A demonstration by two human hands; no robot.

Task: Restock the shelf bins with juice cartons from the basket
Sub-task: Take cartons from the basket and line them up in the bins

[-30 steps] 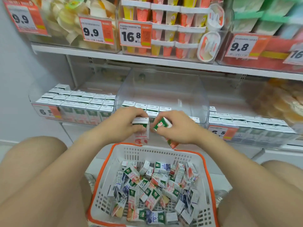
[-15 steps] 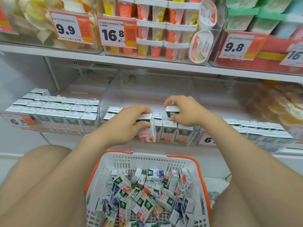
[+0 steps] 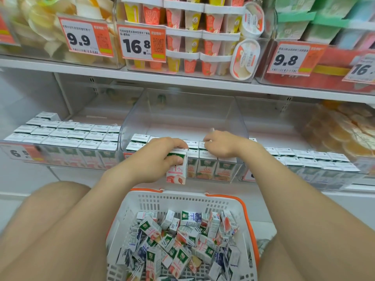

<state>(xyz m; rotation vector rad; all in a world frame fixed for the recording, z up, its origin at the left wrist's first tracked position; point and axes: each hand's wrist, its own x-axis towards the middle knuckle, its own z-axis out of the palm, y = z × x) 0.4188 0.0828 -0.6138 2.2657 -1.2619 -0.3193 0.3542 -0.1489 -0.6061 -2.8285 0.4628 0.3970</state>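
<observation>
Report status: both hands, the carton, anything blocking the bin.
Left hand grips upright carton at front of middle bin. Right hand on cartons inside bin, grip unclear. Basket holds many loose cartons. Nothing blocking.

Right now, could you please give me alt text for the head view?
A person's left hand holds a juice carton upright before the clear middle bin, while the right hand touches cartons inside it; a white basket of cartons sits below.
</observation>
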